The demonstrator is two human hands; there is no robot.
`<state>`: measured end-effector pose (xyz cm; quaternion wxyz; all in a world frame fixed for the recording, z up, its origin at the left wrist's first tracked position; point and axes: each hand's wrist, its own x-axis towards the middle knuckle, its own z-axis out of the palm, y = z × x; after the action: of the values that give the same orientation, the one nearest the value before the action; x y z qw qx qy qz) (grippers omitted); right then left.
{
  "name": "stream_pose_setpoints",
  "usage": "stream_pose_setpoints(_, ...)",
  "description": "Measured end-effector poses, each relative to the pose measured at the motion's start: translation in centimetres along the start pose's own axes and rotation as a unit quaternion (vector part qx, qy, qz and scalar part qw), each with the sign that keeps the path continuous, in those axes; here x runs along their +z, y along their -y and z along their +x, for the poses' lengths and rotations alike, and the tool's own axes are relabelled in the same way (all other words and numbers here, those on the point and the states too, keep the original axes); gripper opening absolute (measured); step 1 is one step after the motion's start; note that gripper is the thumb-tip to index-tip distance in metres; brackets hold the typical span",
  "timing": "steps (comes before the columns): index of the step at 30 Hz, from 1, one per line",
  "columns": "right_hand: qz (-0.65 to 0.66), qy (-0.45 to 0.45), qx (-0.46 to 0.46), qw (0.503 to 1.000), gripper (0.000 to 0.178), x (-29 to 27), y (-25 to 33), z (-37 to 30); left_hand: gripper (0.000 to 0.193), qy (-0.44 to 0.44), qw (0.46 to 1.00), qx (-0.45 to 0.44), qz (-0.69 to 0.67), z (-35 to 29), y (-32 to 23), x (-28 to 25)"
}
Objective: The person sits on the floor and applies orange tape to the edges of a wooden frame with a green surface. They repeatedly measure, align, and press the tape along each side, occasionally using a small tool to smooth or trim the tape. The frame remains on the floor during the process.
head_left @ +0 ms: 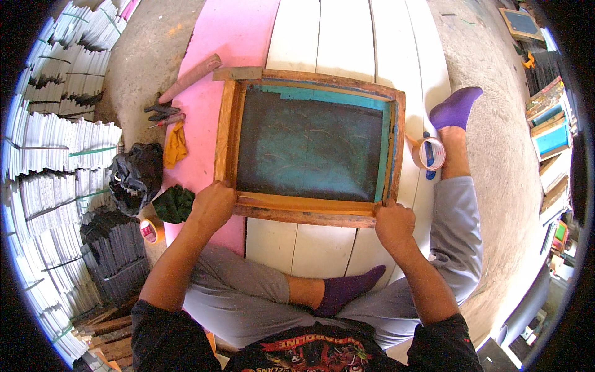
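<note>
A wooden screen-printing frame (304,212) lies across the boards in front of me, its orange-brown rails worn. Dark mesh (310,146) fills it, with teal strips along the top and right edges. At its near left corner my left hand (214,203) is closed round the rail. My right hand (395,222) grips the near right corner, with fingers curled and partly hidden. A small grey-brown block (238,74) sits at the far left corner. Just right of the frame stands a roll of tape (439,153), with a blue object (430,175) beside it.
Left, on the pink board (201,149), are a pinkish rod (191,79), a dark-handled tool (162,113), a yellow cloth (176,146) and a dark green cloth (173,204). Beyond are a black plastic bag (137,177), an orange tape roll (149,231) and stacked paper bundles (52,139). My legs flank the boards.
</note>
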<state>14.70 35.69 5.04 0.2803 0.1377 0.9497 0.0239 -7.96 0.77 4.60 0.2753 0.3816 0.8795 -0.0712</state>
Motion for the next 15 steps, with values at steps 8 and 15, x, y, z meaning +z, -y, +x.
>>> stream_pose_setpoints(8, 0.004, -0.011, -0.008, 1.000, 0.015, 0.41, 0.12, 0.02, 0.012, 0.017, 1.000, -0.017, 0.002, 0.10, -0.54, -1.00)
stream_pose_setpoints(15, -0.023, -0.002, -0.013, 1.000, 0.013, 0.35, 0.30, 0.19, 0.012, 0.009, 1.000, -0.018, 0.006, -0.11, -0.73, -1.22)
